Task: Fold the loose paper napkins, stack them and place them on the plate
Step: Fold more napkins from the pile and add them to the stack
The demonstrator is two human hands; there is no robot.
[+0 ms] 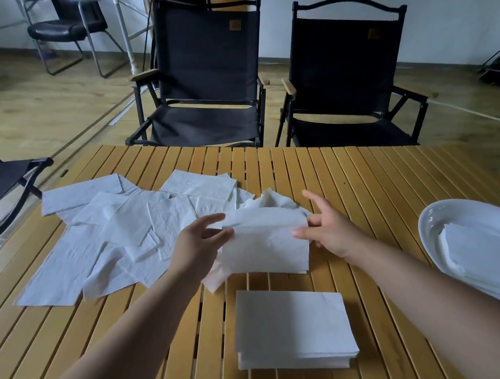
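Our left hand (pixel 200 244) and right hand (pixel 328 230) each pinch an edge of one paper napkin (pixel 264 247) above the table (pixel 365 176).

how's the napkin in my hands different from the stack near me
The napkin looks like one loose sheet, while the stack is many sheets.
The napkin is pinched between the left hand and right hand, while the stack lies untouched, flat on the table.
The napkin's edges bend unevenly, while the stack's edges are squared.
Both are white paper.
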